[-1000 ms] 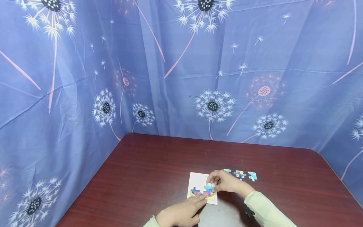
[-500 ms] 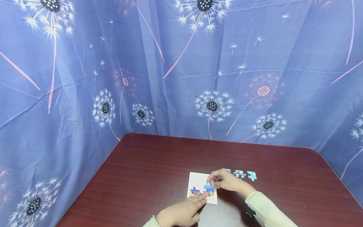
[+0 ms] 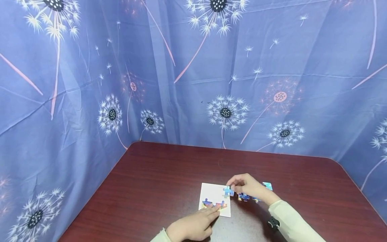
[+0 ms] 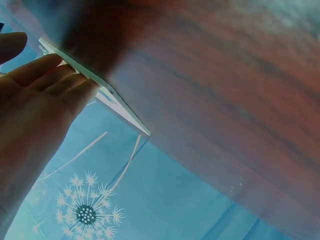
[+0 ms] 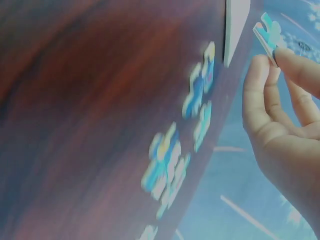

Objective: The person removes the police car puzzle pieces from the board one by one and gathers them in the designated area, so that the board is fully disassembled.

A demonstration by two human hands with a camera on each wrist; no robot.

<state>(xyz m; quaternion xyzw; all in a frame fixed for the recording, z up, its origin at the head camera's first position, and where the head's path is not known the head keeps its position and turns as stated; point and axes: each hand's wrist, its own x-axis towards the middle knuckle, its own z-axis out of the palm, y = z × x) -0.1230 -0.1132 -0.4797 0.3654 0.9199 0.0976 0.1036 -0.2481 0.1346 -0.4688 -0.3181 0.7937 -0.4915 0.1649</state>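
Observation:
A white square puzzle board (image 3: 211, 191) lies on the table, with a few joined puzzle pieces (image 3: 207, 203) along its near side. My left hand (image 3: 196, 224) rests on the board's near edge with its fingers straight, partly covering those pieces. In the left wrist view the fingers of the left hand (image 4: 45, 95) lie flat against the board (image 4: 120, 105). My right hand (image 3: 248, 186) pinches a blue puzzle piece (image 3: 228, 191) at the board's far right corner. The right wrist view has this piece (image 5: 269, 35) raised between thumb and fingers of the right hand (image 5: 285, 105).
Several loose puzzle pieces (image 5: 162, 160) lie on the dark red wooden table (image 3: 163, 174), right of the board and partly behind the right hand. A blue dandelion-print cloth (image 3: 187, 111) hangs along the table's far and left edges.
My right hand has lifted the blue puzzle piece off the near right pieces and moved it away from me, slightly right. Loose pieces below that hand now show. The left hand stays put.

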